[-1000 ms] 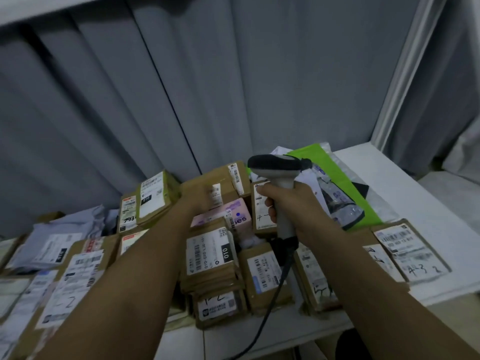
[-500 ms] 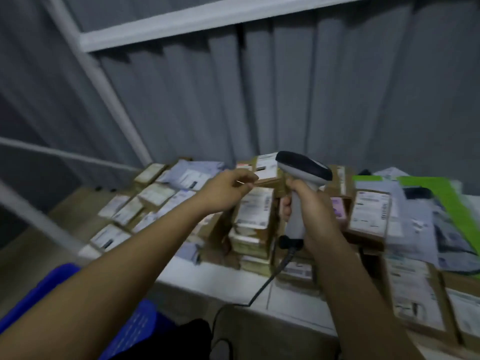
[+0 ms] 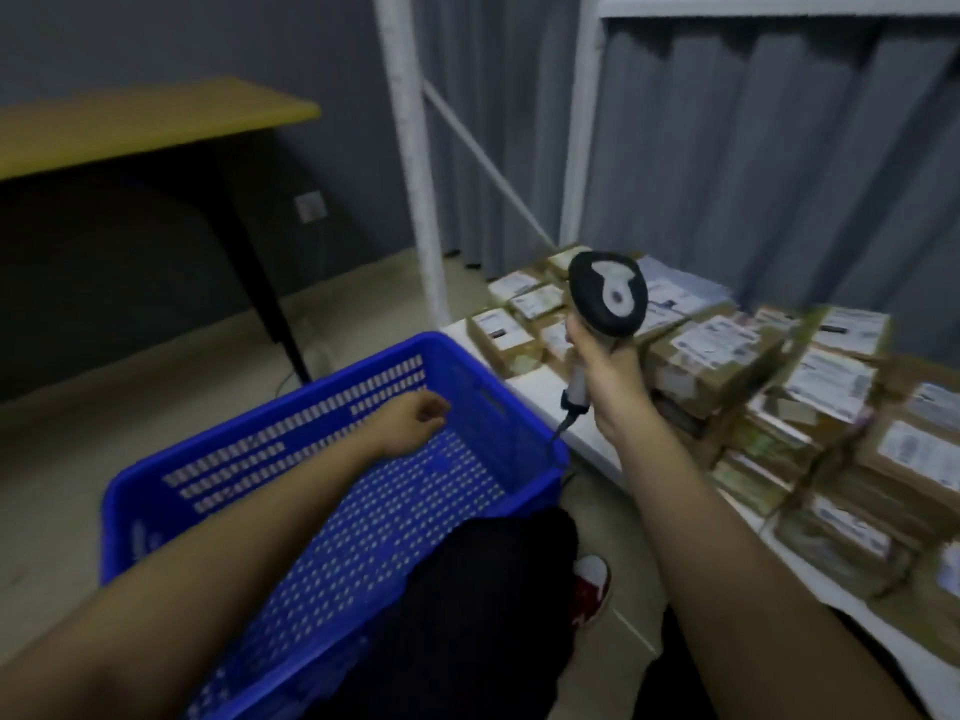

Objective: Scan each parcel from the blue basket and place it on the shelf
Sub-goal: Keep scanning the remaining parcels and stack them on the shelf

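Note:
The blue basket [image 3: 171, 491] sits on the floor at lower left, and no parcel shows in the part of its perforated bottom that I can see. My left hand [image 3: 413, 426] hangs over its far half with fingers loosely curled, holding nothing. My right hand [image 3: 605, 368] grips the handle of the grey and black barcode scanner [image 3: 608, 298], head up, above the shelf's near corner. Several brown parcels [image 3: 711, 356] with white labels lie stacked on the low white shelf [image 3: 587, 433] at right.
White shelf posts [image 3: 410, 163] rise behind the basket. A yellow-topped table [image 3: 135, 122] with black legs stands at the left against a dark wall. My dark-clothed knee [image 3: 467, 589] and a red shoe [image 3: 589, 589] are below. The scanner cable [image 3: 558, 433] drops by the basket's corner.
The view swung left from the shelf to the basket. My left hand left the parcels and moved over the basket, empty. The right hand kept hold of the scanner.

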`<state>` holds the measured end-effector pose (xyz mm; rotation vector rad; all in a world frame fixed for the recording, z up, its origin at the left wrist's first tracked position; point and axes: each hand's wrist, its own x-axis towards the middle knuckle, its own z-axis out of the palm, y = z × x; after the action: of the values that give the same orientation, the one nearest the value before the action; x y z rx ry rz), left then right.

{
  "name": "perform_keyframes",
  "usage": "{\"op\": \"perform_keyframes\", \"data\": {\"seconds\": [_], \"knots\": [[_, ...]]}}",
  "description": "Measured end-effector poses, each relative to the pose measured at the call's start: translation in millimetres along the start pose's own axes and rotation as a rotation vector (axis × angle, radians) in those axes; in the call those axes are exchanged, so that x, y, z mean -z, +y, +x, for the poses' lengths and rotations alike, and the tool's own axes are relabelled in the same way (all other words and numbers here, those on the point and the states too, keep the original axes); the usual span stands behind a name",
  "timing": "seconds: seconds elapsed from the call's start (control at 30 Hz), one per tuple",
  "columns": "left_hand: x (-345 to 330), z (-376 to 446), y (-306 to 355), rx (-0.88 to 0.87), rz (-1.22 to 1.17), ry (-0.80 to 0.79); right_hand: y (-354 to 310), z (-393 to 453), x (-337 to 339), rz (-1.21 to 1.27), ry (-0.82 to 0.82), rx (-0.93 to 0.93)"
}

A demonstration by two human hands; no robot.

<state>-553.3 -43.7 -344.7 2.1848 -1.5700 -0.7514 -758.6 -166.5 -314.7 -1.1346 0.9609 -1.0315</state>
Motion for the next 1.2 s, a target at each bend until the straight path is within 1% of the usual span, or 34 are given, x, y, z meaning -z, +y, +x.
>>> {"op": "perform_keyframes", "data": {"seconds": [0.1,0.2,0.27,0.37,0.4,0.5,0.6,0.8,0.9,1.03,1.1,1.2], "knots": [[-24,-40,-69,0.136,0.011,-0.034,5,-10,-64,-0.125,-0.169,0.012],[-61,-83,-115,0.204,-0.021,-0.131,40,-35,-117,-0.163,-0.23,-0.051],[-86,-110,-136,0.206,-0.032,-0.157,66,-58,-140,-0.172,-0.277,-0.134],[-121,-145,-158,0.184,0.094,-0.163,99,-90,-155,-0.153,-0.349,-0.231],[-130,-154,-163,0.173,0.149,-0.154,106,-99,-156,-0.166,-0.369,-0.245],[-141,-167,-170,0.118,0.325,-0.047,117,-112,-154,-0.252,-0.392,-0.21],[-136,-158,-172,0.098,0.416,-0.018,116,-106,-151,-0.3,-0.369,-0.158],[-99,-112,-200,0.201,0.474,0.004,89,-75,-165,-0.226,-0.268,-0.098],[-71,-82,-214,0.257,0.417,-0.052,74,-60,-181,-0.165,-0.247,-0.079],[-36,-53,-225,0.39,0.268,-0.171,58,-46,-203,-0.105,-0.28,-0.091],[-22,-40,-229,0.457,0.193,-0.218,55,-39,-215,-0.085,-0.286,-0.091],[-9,-23,-239,0.497,0.117,-0.265,59,-24,-236,-0.069,-0.31,-0.099]]}}
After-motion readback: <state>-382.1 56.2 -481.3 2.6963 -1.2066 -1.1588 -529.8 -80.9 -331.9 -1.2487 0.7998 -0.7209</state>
